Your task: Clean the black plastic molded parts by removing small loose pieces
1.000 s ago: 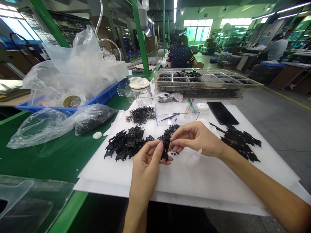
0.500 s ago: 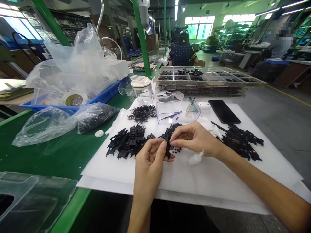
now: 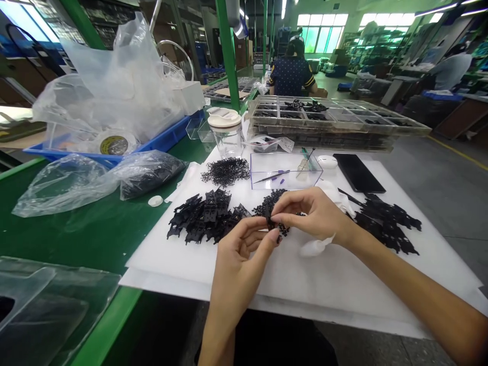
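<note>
left hand (image 3: 244, 249), right hand (image 3: 312, 216), fingers pinched together
</note>
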Action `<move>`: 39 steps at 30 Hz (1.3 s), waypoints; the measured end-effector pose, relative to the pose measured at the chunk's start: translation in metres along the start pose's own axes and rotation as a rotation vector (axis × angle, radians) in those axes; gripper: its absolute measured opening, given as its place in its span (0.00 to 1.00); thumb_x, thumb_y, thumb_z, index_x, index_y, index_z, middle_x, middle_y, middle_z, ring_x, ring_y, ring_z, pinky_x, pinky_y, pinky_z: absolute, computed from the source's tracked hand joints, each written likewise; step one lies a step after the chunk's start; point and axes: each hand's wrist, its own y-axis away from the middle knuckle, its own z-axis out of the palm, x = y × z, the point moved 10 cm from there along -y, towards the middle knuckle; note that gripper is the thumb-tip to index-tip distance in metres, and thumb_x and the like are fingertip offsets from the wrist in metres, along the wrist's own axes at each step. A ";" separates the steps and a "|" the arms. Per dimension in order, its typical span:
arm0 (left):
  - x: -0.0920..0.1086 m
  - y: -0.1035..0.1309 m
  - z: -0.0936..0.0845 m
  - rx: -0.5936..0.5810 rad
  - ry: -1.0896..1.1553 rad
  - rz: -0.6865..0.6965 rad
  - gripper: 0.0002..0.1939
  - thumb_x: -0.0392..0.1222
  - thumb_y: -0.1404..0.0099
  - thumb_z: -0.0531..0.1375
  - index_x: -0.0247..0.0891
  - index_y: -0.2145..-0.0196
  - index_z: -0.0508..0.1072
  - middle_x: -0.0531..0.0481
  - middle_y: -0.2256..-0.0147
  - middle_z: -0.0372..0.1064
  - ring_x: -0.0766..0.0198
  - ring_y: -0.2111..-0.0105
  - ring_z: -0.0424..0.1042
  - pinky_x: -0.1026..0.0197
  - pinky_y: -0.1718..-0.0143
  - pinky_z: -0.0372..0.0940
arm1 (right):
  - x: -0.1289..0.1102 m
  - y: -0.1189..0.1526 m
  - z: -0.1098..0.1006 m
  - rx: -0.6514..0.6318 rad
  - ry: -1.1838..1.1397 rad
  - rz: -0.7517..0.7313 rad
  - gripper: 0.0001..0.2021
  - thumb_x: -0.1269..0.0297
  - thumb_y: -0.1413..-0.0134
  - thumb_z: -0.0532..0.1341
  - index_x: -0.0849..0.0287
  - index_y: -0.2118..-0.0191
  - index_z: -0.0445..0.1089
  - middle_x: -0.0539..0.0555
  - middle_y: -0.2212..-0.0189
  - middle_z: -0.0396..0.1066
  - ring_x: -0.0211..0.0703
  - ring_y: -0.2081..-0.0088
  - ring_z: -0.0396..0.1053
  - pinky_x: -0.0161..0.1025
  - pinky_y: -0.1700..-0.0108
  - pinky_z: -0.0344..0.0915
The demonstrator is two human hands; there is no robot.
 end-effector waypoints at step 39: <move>-0.002 -0.003 0.004 -0.060 -0.036 -0.049 0.13 0.46 0.35 0.71 0.40 0.55 0.78 0.53 0.66 0.82 0.63 0.65 0.82 0.67 0.60 0.75 | -0.008 0.003 -0.011 0.052 0.032 -0.035 0.03 0.72 0.47 0.72 0.59 0.65 0.82 0.50 0.69 0.79 0.37 0.68 0.75 0.31 0.64 0.72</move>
